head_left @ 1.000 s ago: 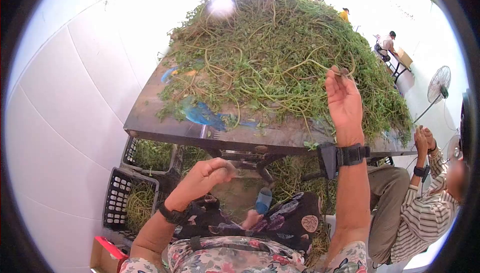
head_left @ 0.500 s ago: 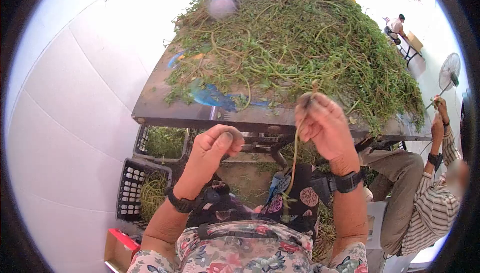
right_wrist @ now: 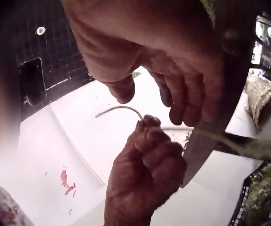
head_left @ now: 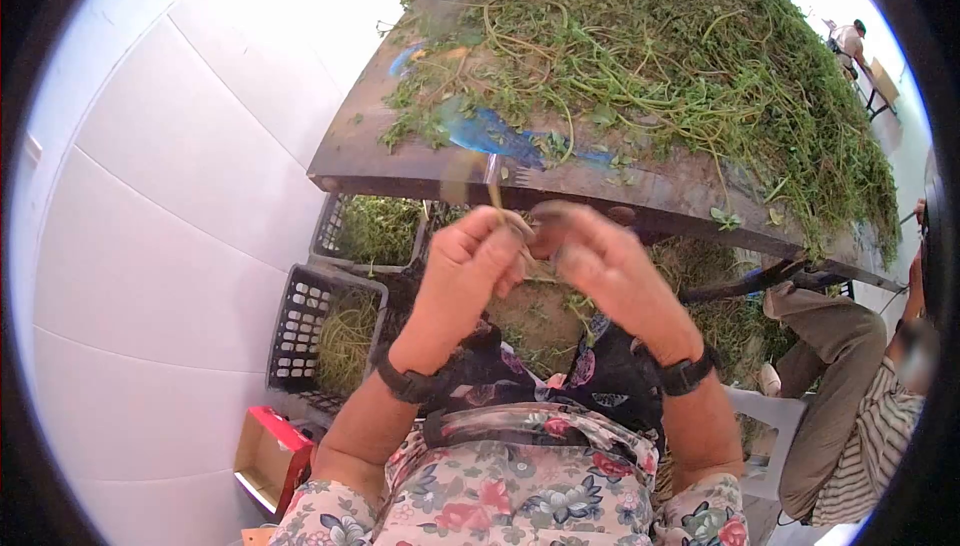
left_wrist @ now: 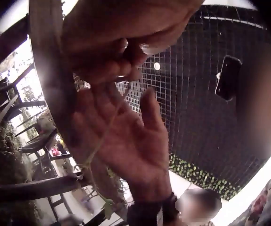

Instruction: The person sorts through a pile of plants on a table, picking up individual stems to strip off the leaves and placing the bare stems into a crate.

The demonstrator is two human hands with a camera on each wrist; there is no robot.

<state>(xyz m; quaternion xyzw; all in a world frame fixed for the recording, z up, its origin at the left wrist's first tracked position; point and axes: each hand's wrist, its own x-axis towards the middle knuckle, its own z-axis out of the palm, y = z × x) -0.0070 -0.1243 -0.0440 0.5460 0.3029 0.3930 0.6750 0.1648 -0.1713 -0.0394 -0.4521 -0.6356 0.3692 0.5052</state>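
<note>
In the head view my left hand (head_left: pixel 465 271) pinches a thin plant stem (head_left: pixel 495 186) in front of the table edge. The right wrist view shows the stem (right_wrist: pixel 121 108) curving out of the left hand's (right_wrist: pixel 147 174) fingertips on both sides. Close beside it is my right hand (head_left: pixel 620 276), blurred in the head view, its fingers loosely bent and apart. In the left wrist view its palm (left_wrist: pixel 130 141) faces the camera behind the hanging stem (left_wrist: pixel 105 136), below the left hand (left_wrist: pixel 126 37). A heap of leafy stems (head_left: pixel 650 76) covers much of the table (head_left: pixel 370 146).
Black crates (head_left: pixel 295 331) with greens stand below the table's left side, near a red-edged box (head_left: pixel 285 431). At right are a seated person's legs (head_left: pixel 830 376) and a light plastic seat (head_left: pixel 765 421). Fallen greens lie under the table.
My right hand has come down from the heap with a stem and over to my left hand, which now pinches the stem. The right fingers have spread. The head view has shifted.
</note>
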